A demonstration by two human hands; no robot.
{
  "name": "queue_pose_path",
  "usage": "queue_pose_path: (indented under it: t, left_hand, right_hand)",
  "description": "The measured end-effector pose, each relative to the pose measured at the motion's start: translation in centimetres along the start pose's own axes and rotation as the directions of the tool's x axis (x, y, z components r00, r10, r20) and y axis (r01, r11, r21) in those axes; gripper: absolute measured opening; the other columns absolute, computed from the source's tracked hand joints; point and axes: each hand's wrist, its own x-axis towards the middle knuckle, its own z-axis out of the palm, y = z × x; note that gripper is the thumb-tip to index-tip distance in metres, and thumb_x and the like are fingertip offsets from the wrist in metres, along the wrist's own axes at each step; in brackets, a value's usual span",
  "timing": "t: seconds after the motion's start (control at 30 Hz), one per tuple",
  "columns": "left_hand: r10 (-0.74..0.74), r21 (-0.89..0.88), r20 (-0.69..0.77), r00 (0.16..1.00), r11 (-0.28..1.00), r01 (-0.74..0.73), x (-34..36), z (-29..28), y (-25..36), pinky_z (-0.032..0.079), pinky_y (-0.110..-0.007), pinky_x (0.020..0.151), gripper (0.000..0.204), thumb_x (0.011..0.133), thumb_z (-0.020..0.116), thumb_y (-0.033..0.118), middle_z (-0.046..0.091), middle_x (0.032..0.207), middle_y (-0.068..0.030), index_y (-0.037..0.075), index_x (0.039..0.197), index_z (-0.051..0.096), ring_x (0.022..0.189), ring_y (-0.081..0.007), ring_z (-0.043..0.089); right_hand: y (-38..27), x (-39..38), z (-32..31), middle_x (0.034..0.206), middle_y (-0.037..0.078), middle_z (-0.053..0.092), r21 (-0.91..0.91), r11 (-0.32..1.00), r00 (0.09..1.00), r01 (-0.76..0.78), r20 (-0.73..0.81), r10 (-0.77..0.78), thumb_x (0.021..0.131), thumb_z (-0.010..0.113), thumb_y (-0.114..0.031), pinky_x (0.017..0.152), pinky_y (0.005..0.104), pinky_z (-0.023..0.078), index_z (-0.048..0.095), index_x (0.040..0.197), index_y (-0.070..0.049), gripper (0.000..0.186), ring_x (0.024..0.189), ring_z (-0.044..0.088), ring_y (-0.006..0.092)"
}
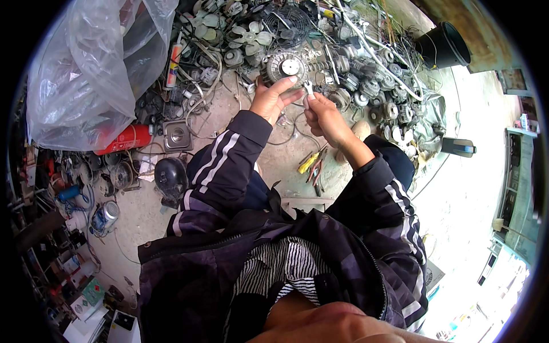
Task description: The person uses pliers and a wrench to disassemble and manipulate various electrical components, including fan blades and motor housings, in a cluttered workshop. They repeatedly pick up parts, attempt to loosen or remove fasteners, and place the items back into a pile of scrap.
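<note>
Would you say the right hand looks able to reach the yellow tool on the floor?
Probably yes: nothing bulky shows between the right hand and the yellow tool, though that hand holds a wrench.

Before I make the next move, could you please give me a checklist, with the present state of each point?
1. Wrench held in the right hand: ok, the fingers close around it.
2. Wrench engaged on a fastener: cannot tell, no fastener shows clearly at its open end.
3. Left hand gripping the round metal part: cannot tell, it is at the near edge.
4. Red-handled pliers in sight: ok, on the floor.
5. Uncluttered space beyond the round metal part: not ok, a fan blade and other parts crowd it.
</note>
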Motion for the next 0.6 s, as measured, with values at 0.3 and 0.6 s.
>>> queue_pose_path:
  t: [0.3,0.6]
  left_hand:
    - [-0.034,0.097,0.035,0.999,0.995,0.031,-0.5,0.0,1.0,0.052,-0.044,0.093,0.038,0.087,0.063,0.009,0.061,0.113,-0.0109,0.002,0.123,0.051,0.102,-0.0273,0.063]
    - [-0.327,-0.007,0.077,0.942,0.944,0.329,-0.6,-1.6,0.9,0.051,-0.045,0.095,0.042,0.086,0.065,0.011,0.061,0.118,-0.0132,0.002,0.124,0.051,0.107,-0.0291,0.062]
  right_hand:
    - [-0.3,0.3,-2.1,0.066,-0.01,0.035,-0.49,0.856,0.986,0.165,0.095,-0.136,0.103,0.04,-0.03,0.044,0.0202,0.022,0.046,0.085,-0.013,0.025,0.053,0.028,0.0024]
    - [-1.8,-1.3,-3.4,0.066,-0.009,0.033,-0.395,0.919,0.974,-0.014,0.2,0.101,0.103,0.04,-0.034,0.045,0.0202,0.017,0.051,0.087,-0.011,0.029,0.052,0.025,0.0016]
